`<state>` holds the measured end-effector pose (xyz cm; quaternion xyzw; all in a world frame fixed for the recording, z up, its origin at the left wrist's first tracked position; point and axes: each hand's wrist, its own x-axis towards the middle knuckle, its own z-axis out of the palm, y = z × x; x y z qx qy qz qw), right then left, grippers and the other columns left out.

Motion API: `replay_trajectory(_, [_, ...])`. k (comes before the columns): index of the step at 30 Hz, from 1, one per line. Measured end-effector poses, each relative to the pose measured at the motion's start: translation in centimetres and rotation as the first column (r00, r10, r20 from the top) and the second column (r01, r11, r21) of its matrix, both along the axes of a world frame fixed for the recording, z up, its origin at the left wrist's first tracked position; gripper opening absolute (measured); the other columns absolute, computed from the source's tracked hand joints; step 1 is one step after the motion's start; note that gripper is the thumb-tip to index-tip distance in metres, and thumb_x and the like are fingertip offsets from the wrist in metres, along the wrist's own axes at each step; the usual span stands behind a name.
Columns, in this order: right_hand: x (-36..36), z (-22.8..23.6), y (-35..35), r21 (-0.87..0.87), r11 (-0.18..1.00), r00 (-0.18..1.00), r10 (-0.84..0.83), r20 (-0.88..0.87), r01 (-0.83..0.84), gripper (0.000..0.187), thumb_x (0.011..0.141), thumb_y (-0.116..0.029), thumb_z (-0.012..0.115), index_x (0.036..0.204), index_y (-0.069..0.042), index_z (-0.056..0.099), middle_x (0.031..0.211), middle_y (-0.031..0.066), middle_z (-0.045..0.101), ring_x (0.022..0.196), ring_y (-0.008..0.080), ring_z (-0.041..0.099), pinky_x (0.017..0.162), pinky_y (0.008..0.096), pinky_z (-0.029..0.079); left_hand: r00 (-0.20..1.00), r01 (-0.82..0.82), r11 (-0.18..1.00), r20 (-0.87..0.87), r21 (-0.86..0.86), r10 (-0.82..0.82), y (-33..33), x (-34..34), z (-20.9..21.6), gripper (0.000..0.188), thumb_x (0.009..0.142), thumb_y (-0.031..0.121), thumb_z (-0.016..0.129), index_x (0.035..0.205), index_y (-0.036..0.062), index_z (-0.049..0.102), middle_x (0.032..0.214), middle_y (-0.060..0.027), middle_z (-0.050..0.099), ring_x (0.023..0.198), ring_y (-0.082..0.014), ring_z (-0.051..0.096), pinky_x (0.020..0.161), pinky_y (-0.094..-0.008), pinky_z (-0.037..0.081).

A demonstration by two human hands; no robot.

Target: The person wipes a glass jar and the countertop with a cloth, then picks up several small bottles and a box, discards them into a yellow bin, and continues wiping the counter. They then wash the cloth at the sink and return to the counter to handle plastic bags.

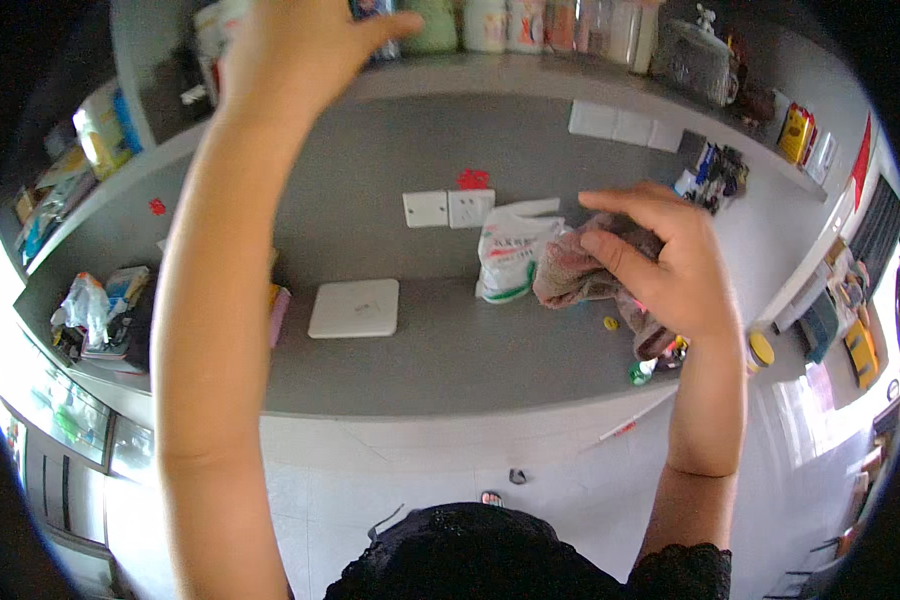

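Head view: right hand [678, 262] clasps brownish cloth [568, 270] over the desk [460, 365]; left hand [305, 45], thumb out, nears the shelf [510, 75], grip I can't tell.

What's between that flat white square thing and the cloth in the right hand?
In the head view, a white plastic bag stands between the flat white square and the cloth.

The right hand [685, 265] holds a crumpled brownish-pink cloth [570, 270] above a flat grey counter [450, 365], near a white plastic bag [510, 258]. The left hand [305, 45] reaches up beside a rounded pale-green container [434, 28].
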<state>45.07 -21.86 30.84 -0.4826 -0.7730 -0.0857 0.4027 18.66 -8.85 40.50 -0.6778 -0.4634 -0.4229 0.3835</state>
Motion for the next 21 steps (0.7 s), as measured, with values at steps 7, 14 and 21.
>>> replay_trajectory(7, [9.9, -22.7, 4.3, -0.166, 0.939, 0.824, -0.344, -0.451, 0.301, 0.032, 0.085, -0.025, 0.065, 0.105, -0.001, 0.064, 0.093, 0.0163, 0.066, 0.086, 0.0262, 0.063, 0.079, 0.0348, 0.047, 0.606, 0.724, 0.683, 0.381, 0.101, -0.698, -6.8, 2.9, -12.7, 0.027, 0.084, 0.024, 0.071, 0.062, 0.0118, 0.059, 0.052, 0.0019, 0.054, 0.043, -0.0039, 0.044, 0.040, -0.0187, 0.030])
replay_trajectory(14, [13.1, -36.8, 10.0, -0.214, 0.545, 0.569, -0.820, 0.065, 0.810, 0.036, 0.082, -0.027, 0.064, 0.115, -0.015, 0.062, 0.113, 0.0148, 0.059, 0.101, 0.0333, 0.055, 0.081, 0.0439, 0.046, 0.484, 0.863, -0.045, 0.800, -0.503, 0.354, -10.7, 5.7, -39.2, 0.043, 0.089, 0.041, 0.062, 0.063, 0.0064, 0.058, 0.048, 0.0021, 0.045, 0.042, -0.0050, 0.035, 0.039, -0.0219, 0.025])
replay_trajectory(21, [0.9, -36.4, 11.9, -0.224, 0.869, 0.897, -0.429, 0.103, 0.441, 0.038, 0.082, -0.026, 0.063, 0.118, -0.019, 0.057, 0.110, 0.0067, 0.056, 0.092, 0.0325, 0.055, 0.076, 0.0468, 0.045, -0.185, 0.979, 0.164, 0.184, 0.121, 0.965, -12.1, 3.0, -51.0, 0.033, 0.094, 0.035, 0.053, 0.076, 0.0071, 0.054, 0.052, 0.0055, 0.033, 0.043, -0.0072, 0.027, 0.039, -0.0219, 0.021])
